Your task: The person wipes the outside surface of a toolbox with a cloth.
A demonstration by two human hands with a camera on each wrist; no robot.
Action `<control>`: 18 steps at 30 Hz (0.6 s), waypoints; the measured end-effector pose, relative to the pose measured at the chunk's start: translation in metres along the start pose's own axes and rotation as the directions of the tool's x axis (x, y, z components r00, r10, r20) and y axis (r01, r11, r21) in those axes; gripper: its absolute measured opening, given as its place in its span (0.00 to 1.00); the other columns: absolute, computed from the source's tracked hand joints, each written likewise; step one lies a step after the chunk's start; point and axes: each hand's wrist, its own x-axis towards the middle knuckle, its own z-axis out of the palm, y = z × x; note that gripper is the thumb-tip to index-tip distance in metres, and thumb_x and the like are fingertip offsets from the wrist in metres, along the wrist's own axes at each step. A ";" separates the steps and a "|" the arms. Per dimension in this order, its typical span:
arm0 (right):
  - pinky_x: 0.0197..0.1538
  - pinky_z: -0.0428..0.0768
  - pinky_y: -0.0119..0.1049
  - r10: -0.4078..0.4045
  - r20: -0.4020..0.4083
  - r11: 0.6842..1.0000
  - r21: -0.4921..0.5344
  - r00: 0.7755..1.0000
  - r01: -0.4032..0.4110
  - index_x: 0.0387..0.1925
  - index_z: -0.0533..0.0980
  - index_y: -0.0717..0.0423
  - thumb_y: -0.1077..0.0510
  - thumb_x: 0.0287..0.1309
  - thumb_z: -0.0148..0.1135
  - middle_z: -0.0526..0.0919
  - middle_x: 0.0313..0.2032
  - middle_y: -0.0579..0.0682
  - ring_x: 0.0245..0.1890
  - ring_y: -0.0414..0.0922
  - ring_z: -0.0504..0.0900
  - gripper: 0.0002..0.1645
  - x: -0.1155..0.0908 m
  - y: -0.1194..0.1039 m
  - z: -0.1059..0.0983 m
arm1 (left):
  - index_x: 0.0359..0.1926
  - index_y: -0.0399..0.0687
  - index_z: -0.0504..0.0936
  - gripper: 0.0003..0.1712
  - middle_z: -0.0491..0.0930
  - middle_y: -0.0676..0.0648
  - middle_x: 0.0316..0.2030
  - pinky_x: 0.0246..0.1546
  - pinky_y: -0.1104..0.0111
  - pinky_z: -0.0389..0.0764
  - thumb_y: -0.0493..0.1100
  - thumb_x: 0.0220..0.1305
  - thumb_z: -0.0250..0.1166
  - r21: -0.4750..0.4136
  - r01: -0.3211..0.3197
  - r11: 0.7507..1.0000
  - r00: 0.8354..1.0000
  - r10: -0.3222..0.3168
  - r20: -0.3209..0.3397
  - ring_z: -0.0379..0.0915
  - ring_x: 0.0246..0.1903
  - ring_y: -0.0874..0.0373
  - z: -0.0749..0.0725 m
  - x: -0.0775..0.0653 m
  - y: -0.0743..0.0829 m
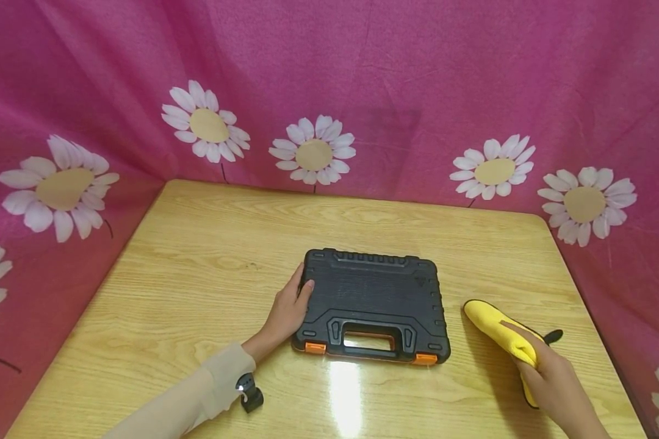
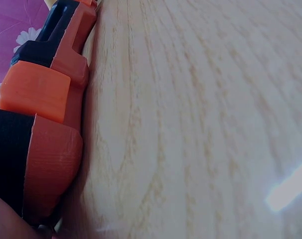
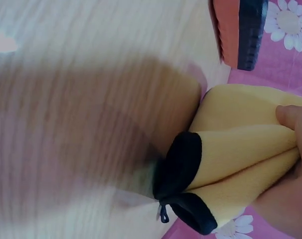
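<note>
A black plastic carrying case (image 1: 370, 289) with an orange underside lies flat on the table, its handle and two orange latches (image 1: 315, 348) toward me. My left hand (image 1: 287, 314) grips its left side, thumb over the top edge and the other fingers partly hidden along the side. To the right of the case, my right hand (image 1: 554, 375) holds a folded yellow cloth (image 1: 489, 318) with black edging. In the right wrist view, the thumb presses on the cloth (image 3: 240, 112), whose folds and small black loop (image 3: 164, 213) hang toward the table.
The light wooden table (image 1: 208, 244) has a pink daisy-print curtain (image 1: 395, 73) around its back and sides. Glare (image 1: 345, 396) shines on the wood in front of the case. A dark device (image 1: 249, 393) is strapped at the left wrist.
</note>
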 end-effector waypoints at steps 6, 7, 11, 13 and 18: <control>0.42 0.61 0.15 -0.007 0.018 1.000 0.027 1.000 0.007 0.65 0.74 0.53 0.71 0.59 0.65 0.80 0.54 0.62 0.45 0.28 0.69 0.32 -0.006 -0.002 0.008 | 0.77 0.36 0.50 0.34 0.55 0.37 0.74 0.71 0.51 0.55 0.48 0.81 0.46 0.002 0.003 1.000 1.000 -0.003 -0.002 0.51 0.73 0.42 0.000 0.000 0.001; 0.45 0.61 0.14 -0.014 0.017 0.999 0.035 1.000 0.013 0.65 0.74 0.53 0.72 0.59 0.65 0.80 0.54 0.62 0.48 0.27 0.68 0.32 -0.006 -0.001 0.010 | 0.77 0.36 0.50 0.34 0.55 0.37 0.74 0.71 0.51 0.55 0.48 0.81 0.46 0.002 0.004 1.000 1.000 -0.004 -0.003 0.51 0.73 0.42 0.000 0.000 0.001; 0.52 0.54 0.10 -0.055 0.036 0.996 0.068 0.998 0.053 0.65 0.73 0.55 0.75 0.57 0.62 0.78 0.57 0.61 0.56 0.19 0.61 0.35 -0.009 0.000 0.021 | 0.77 0.36 0.50 0.34 0.55 0.37 0.74 0.71 0.51 0.55 0.48 0.80 0.47 -0.003 0.006 1.000 1.000 -0.006 -0.003 0.51 0.73 0.43 0.000 0.000 0.000; 0.54 0.49 0.08 -0.071 0.077 0.994 0.083 0.994 0.064 0.66 0.71 0.56 0.77 0.55 0.61 0.76 0.59 0.63 0.62 0.24 0.60 0.37 -0.011 0.002 0.026 | 0.77 0.36 0.50 0.34 0.55 0.37 0.74 0.71 0.51 0.55 0.49 0.80 0.46 -0.001 0.005 1.000 1.000 -0.005 -0.003 0.50 0.73 0.43 0.000 0.000 0.000; 0.74 0.48 0.50 -0.048 0.234 0.995 0.095 0.971 0.026 0.69 0.67 0.60 0.77 0.53 0.63 0.68 0.65 0.71 0.66 0.69 0.62 0.40 -0.015 0.005 0.036 | 0.77 0.36 0.50 0.34 0.55 0.37 0.75 0.71 0.51 0.55 0.49 0.81 0.46 0.002 0.008 1.000 1.000 -0.008 0.002 0.50 0.73 0.43 0.001 0.001 -0.001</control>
